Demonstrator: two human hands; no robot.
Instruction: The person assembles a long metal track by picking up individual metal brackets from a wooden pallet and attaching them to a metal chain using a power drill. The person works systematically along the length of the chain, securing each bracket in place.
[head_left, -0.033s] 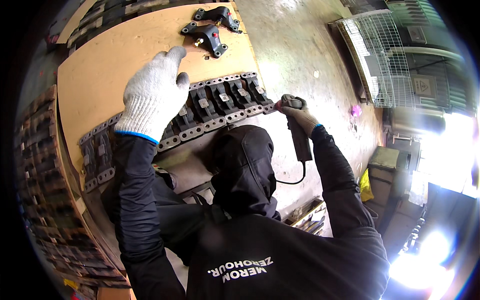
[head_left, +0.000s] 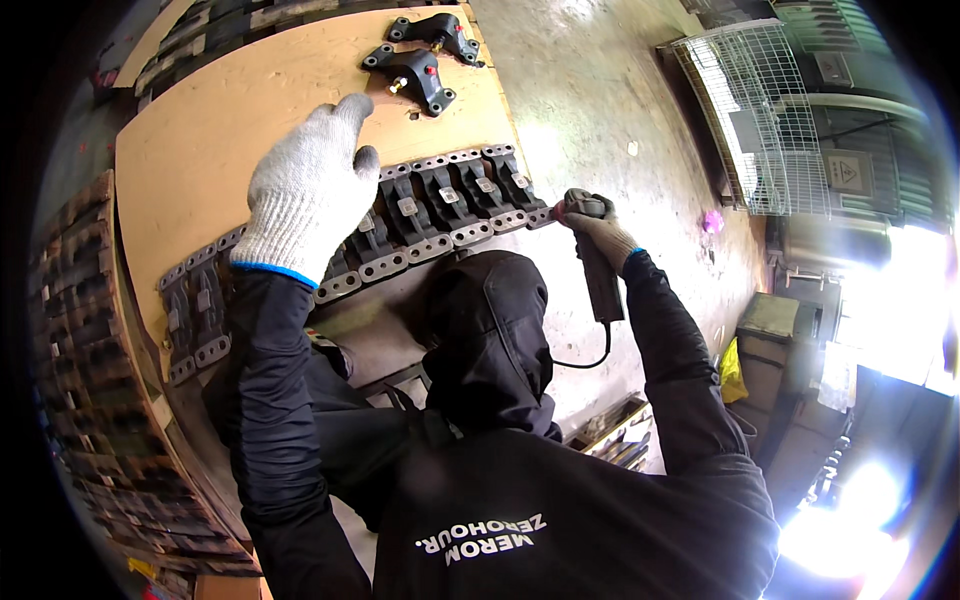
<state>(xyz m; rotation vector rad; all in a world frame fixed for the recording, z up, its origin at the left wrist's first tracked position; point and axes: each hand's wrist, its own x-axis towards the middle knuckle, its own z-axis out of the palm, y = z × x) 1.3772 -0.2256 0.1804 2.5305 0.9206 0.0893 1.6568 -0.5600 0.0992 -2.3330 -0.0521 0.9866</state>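
Note:
My left hand, in a white knit glove with a blue cuff, is held out flat above a row of dark metal brackets. Its thumb stands apart and nothing shows in it; it hides part of the row. These brackets have light end plates with holes and lie side by side on a tan board. At the row's right end, my gloved right hand is wrapped round a black corded grinder. The grinder's reddish tip is at the last bracket's near end plate; I cannot tell whether they touch.
Two black castings with red caps and brass fittings lie at the board's far edge. Stacked dark parts stand at left. A wire mesh cage is at far right, a yellow bag by grey cabinets. The grinder's cord runs toward my legs.

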